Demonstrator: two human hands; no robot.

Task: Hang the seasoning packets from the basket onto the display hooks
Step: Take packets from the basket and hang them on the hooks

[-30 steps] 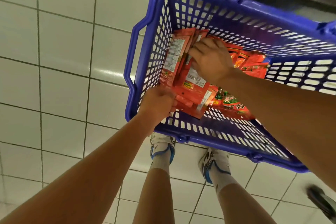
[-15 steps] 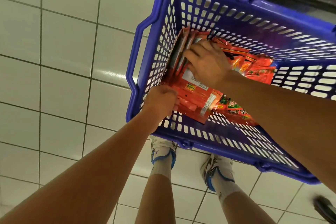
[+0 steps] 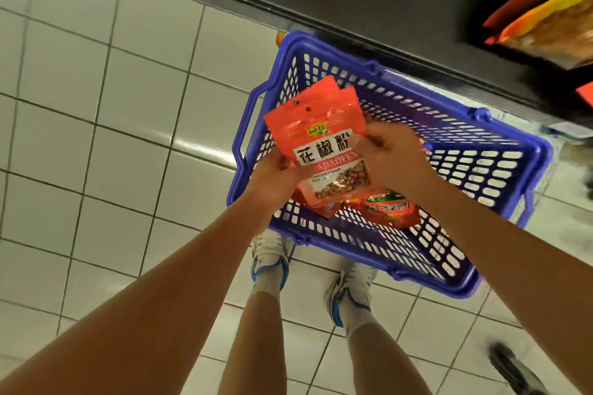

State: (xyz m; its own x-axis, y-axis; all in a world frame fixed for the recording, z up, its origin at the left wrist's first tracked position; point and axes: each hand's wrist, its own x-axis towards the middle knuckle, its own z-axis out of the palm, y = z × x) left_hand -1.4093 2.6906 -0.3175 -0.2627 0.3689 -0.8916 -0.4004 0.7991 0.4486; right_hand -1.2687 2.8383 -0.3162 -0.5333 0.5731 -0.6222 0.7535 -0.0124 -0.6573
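A stack of red seasoning packets point(image 3: 317, 125) is held up above the blue plastic basket point(image 3: 475, 144) on the floor. My left hand point(image 3: 276, 179) grips the stack's lower left edge. My right hand point(image 3: 388, 157) pinches its right side. The front packet faces me with a white label and a clear window showing the spice. Other red packets point(image 3: 390, 207) still lie on the basket's bottom. Packets hanging on the display point(image 3: 545, 16) show at the top right; the hooks themselves are hidden.
The basket stands on white floor tiles point(image 3: 112, 122) against the dark base of the shelving point(image 3: 353, 3). My feet in white and blue shoes point(image 3: 269, 263) are just in front of it. A dark shoe of someone else point(image 3: 513, 369) shows at the lower right.
Both hands lifted a stack of packets out of the basket and turned its front face up. The view rose and pulled back, bringing the shelving base and hanging packets into sight.
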